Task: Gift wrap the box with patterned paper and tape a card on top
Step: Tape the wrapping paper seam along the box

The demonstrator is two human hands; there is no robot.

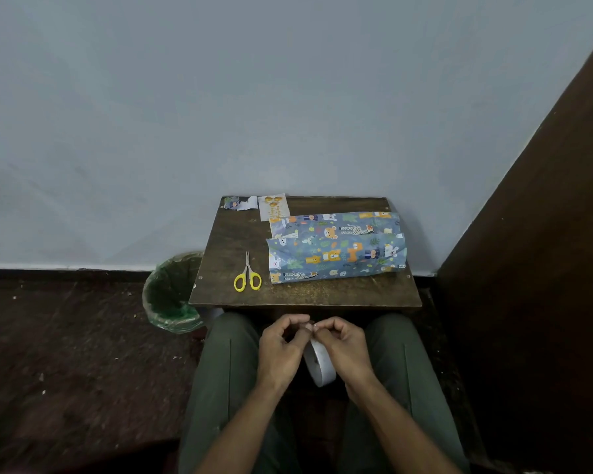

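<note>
The box (336, 248), covered in blue animal-patterned paper, lies on the right half of the small wooden table (233, 234), its paper ends standing loose. A card (274, 206) with gold balloons lies at the back edge, partly under the box. Yellow-handled scissors (248, 278) lie left of the box. Over my lap, in front of the table, my right hand (344, 347) holds a white tape roll (319, 366). My left hand (281, 350) has its fingertips meeting the right hand's at the top of the roll, pinching at the tape end.
A torn scrap of wrapping paper (241, 202) sits at the table's back left corner. A bin with a green liner (172, 295) stands on the floor left of the table. A dark wooden panel (534, 268) rises on the right; the wall is directly behind.
</note>
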